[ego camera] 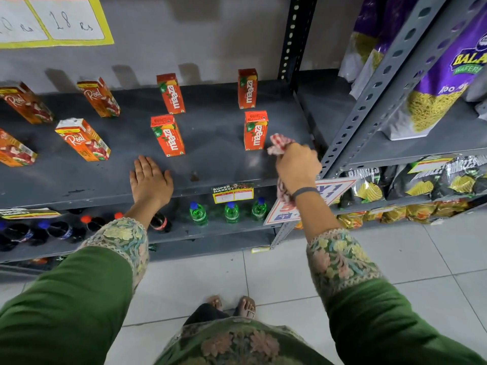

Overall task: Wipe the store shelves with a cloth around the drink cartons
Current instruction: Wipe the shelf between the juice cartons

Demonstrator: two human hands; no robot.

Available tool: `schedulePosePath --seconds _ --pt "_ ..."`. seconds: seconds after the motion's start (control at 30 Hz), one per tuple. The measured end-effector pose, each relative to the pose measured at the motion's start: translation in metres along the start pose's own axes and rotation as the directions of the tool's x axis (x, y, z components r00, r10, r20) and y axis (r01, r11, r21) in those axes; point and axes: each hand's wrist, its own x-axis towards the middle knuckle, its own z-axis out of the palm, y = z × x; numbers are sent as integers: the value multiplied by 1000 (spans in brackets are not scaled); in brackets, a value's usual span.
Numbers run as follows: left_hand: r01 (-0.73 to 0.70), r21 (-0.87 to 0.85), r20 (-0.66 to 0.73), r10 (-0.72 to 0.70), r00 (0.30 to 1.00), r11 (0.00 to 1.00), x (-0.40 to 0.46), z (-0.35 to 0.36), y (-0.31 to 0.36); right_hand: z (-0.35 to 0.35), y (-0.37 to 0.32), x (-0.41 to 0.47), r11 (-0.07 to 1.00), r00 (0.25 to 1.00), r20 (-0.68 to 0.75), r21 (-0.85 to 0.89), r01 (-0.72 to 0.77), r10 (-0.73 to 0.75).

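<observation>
A grey metal shelf [216, 159] carries several upright drink cartons. Orange Maaza cartons stand at the front middle [167, 135], front right [255, 130], back middle [171, 94] and back right [247, 88]. Real juice cartons [83, 140] stand further left. My right hand [297, 167] is shut on a red-and-white checked cloth [279, 145], just right of the front right Maaza carton, above the shelf's right front corner. One end of the cloth hangs below my wrist. My left hand [149, 180] lies flat, palm down, on the shelf's front edge, below the front middle carton.
A perforated grey upright [374, 96] stands right beside my right hand. Snack bags [432, 101] fill the neighbouring rack. Green bottles [232, 212] and dark cola bottles [60, 230] sit on the shelf below. A price tag [233, 193] and a tilted sign [311, 201] hang off the front edge.
</observation>
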Motion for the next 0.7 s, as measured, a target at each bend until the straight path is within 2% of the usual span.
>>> schedulePosePath --seconds 0.07,0.13,0.23,0.37,0.43,0.5,0.53,0.6,0.7 --pt "-5 -2 -2 5 1000 1000 -1 -1 1 0 9 7 998 998 26 -25 -56 57" --pt "-9 -4 -7 9 1000 1000 -2 -1 1 7 9 3 999 996 81 -34 -41 43" --pt "-13 -8 -21 13 1000 1000 -3 0 1 24 -9 -22 993 988 106 -16 118 -115" --pt "-18 -27 10 18 1000 999 -3 -3 1 40 -42 -61 927 917 139 41 372 -374" --pt "-34 -39 25 35 999 999 -3 -6 -2 40 -47 -67 933 932 42 48 358 -360" --pt "-71 -23 -9 71 997 997 -1 -9 -9 38 -43 -62 965 963 -76 25 262 -259" --pt "-93 -2 -28 93 995 996 0 -11 -15 37 -40 -58 979 975 -88 7 205 -204" --pt "-130 40 -22 131 991 991 3 -14 -27 38 -37 -52 987 987 4 -34 158 -158" --pt "-184 42 49 182 982 982 8 -16 -41 42 -52 -58 955 949 145 -57 291 -281"
